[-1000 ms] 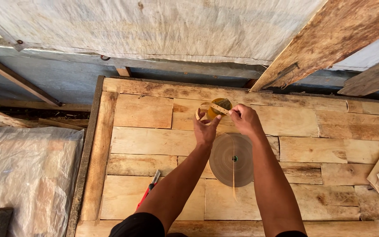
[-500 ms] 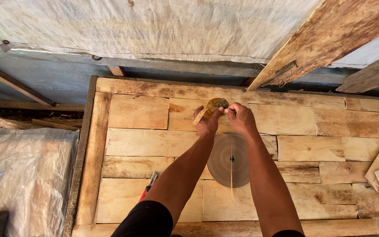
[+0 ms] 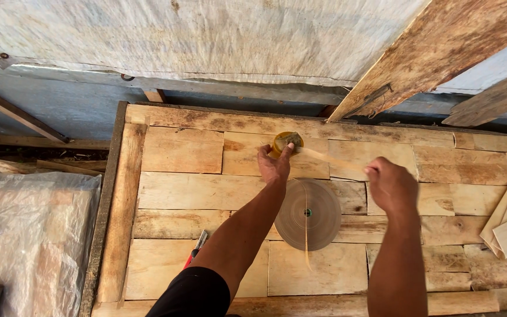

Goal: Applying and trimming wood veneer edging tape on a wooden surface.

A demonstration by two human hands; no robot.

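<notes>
Your yellow tape (image 3: 287, 144); tan roll (image 3: 307, 214), dark centre; pale patchwork planks (image 3: 183, 191); red-handled tool (image 3: 195, 252); grey-white sheet (image 3: 206, 35); black sleeve (image 3: 192, 293).

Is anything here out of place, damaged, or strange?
Nothing stands out. The left hand holds a small yellow roll; the right hand pulls its strip taut. The large flat coil lies flat on the wooden panel.

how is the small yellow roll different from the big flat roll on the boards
The small yellow roll is pinned under the left hand, its strip pulled out by the right hand; the big flat roll lies untouched. The small one is yellow and narrow across; the big one is pale brown and much wider. Both rest on the wooden panel.
</notes>
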